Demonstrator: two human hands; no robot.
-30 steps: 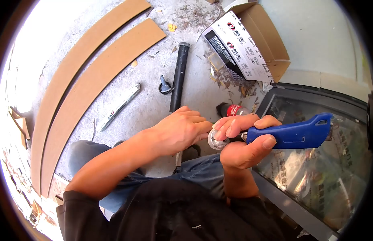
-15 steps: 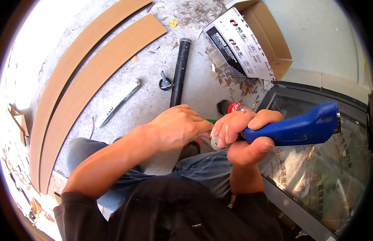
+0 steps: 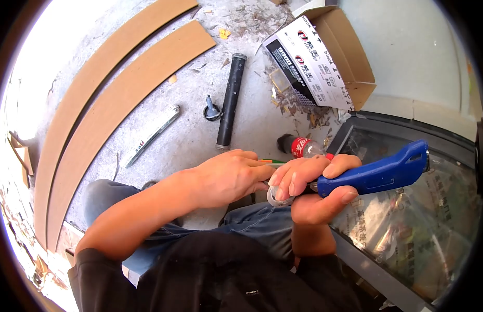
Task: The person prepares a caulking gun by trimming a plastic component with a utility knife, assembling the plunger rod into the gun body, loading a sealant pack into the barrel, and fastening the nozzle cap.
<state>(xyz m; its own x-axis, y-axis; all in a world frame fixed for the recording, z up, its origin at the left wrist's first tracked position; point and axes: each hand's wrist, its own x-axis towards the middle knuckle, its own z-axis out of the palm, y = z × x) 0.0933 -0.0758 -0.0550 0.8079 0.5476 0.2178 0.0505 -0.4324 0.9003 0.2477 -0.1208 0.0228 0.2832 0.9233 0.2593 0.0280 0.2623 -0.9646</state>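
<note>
My right hand (image 3: 319, 182) is closed around a blue-handled utility knife (image 3: 374, 171). Its handle points up and right, and its blade end is hidden by the fingers. Just left of it my left hand (image 3: 233, 177) is closed, fingertips meeting those of my right hand. What it pinches is mostly covered. Below the right fingers shows a round whitish plastic rim (image 3: 279, 197), and a green and orange edge (image 3: 270, 161) peeks out above. A black sealant gun tube (image 3: 232, 101) lies on the ground beyond my left hand, beside a grey nozzle in a black ring (image 3: 211, 109).
A cola bottle (image 3: 304, 147) lies past my right hand. An open carton (image 3: 317, 62) stands at the upper right, by a dark-framed glass panel (image 3: 408, 218). Left are a long metal-coloured tool (image 3: 150, 136) and two curved brown boards (image 3: 142, 78).
My hands have shifted slightly left and down, still close together. The knife handle has dropped a little, and more of the cola bottle and the black tube's near end now shows.
</note>
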